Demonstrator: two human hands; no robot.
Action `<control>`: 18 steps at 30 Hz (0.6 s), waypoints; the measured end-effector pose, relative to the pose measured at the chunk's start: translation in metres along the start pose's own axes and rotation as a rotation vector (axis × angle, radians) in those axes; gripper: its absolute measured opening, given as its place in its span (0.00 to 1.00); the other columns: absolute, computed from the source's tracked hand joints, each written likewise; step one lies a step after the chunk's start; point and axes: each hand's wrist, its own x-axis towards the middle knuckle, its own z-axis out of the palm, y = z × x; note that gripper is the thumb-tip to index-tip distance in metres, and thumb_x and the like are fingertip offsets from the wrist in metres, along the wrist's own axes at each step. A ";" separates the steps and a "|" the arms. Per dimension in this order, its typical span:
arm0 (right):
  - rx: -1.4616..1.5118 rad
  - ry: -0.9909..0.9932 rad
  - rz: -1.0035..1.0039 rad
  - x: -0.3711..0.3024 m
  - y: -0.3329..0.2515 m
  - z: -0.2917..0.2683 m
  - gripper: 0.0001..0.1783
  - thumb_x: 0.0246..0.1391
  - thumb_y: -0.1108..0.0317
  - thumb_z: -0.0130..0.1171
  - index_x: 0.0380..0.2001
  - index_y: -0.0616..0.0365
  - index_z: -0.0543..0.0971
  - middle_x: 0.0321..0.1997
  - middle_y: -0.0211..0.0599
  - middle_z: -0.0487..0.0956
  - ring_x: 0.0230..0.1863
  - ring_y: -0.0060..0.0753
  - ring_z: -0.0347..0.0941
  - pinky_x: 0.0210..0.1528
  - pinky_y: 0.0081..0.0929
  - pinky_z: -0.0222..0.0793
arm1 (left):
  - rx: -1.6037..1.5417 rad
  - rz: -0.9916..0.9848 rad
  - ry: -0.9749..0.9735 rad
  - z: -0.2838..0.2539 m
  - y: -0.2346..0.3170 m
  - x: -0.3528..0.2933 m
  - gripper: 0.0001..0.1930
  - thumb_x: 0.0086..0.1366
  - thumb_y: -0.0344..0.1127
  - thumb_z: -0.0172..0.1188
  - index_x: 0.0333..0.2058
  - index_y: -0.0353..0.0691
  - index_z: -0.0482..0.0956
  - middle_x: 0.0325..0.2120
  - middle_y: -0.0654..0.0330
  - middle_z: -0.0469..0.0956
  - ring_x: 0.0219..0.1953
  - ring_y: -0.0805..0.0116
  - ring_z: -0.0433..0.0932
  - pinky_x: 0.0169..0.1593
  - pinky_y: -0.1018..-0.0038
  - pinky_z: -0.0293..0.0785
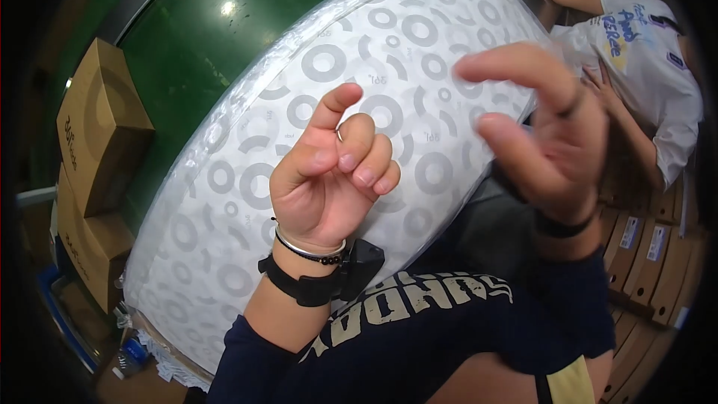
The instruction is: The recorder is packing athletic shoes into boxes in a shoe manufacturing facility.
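A big stack of white sheets (224,217) printed with grey rings and arcs, wrapped along its edge in clear plastic, lies slanted before me. Above its near part my left hand (325,172) is raised palm up, with the index finger crooked upward and the thumb and other fingers curled in, nothing visible in them. A ring sits on one finger; a black strap with a dark box (365,265) is on the wrist. My right hand (553,127), smeared by motion, hovers over the stack's right edge, thumb and index finger apart and nothing between them.
Brown cardboard boxes (105,116) stand at the left beside a green surface (202,26). A plastic bottle (133,355) lies at the lower left. Another person in a white shirt (643,67) is at the upper right, above rows of brown shoeboxes (636,254).
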 end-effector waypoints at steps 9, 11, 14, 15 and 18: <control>-0.029 -0.073 -0.002 -0.008 0.013 0.036 0.06 0.36 0.68 0.59 0.20 0.55 0.74 0.19 0.31 0.72 0.23 0.36 0.69 0.28 0.28 0.64 | -0.001 -0.011 0.082 0.009 -0.005 0.004 0.24 0.56 0.29 0.47 0.53 0.37 0.56 0.24 0.60 0.66 0.27 0.67 0.68 0.34 0.70 0.67; -0.046 -0.117 -0.025 -0.006 0.009 0.033 0.10 0.35 0.76 0.59 0.27 0.58 0.76 0.24 0.34 0.75 0.24 0.36 0.70 0.27 0.25 0.63 | 0.094 0.020 0.104 0.012 -0.006 0.004 0.25 0.56 0.27 0.48 0.53 0.37 0.56 0.24 0.59 0.66 0.27 0.67 0.69 0.34 0.70 0.68; -0.050 -0.075 -0.020 -0.008 0.010 0.032 0.08 0.35 0.76 0.59 0.25 0.58 0.76 0.23 0.33 0.75 0.23 0.34 0.69 0.26 0.24 0.63 | 0.190 0.028 0.121 0.016 -0.009 0.007 0.25 0.55 0.26 0.49 0.53 0.36 0.55 0.25 0.59 0.67 0.27 0.68 0.69 0.34 0.71 0.69; -0.052 -0.072 -0.016 -0.009 0.009 0.031 0.08 0.35 0.76 0.59 0.25 0.58 0.76 0.23 0.33 0.75 0.23 0.34 0.69 0.26 0.24 0.63 | 0.189 0.023 0.120 0.018 -0.011 0.009 0.25 0.55 0.26 0.49 0.53 0.36 0.55 0.25 0.59 0.67 0.27 0.68 0.69 0.34 0.71 0.69; -0.023 -0.037 0.038 -0.009 -0.001 0.030 0.06 0.36 0.77 0.58 0.23 0.58 0.75 0.21 0.33 0.74 0.21 0.33 0.69 0.24 0.23 0.62 | 0.366 0.055 0.157 0.022 -0.012 0.007 0.26 0.55 0.25 0.50 0.53 0.36 0.55 0.25 0.59 0.68 0.27 0.70 0.69 0.33 0.74 0.69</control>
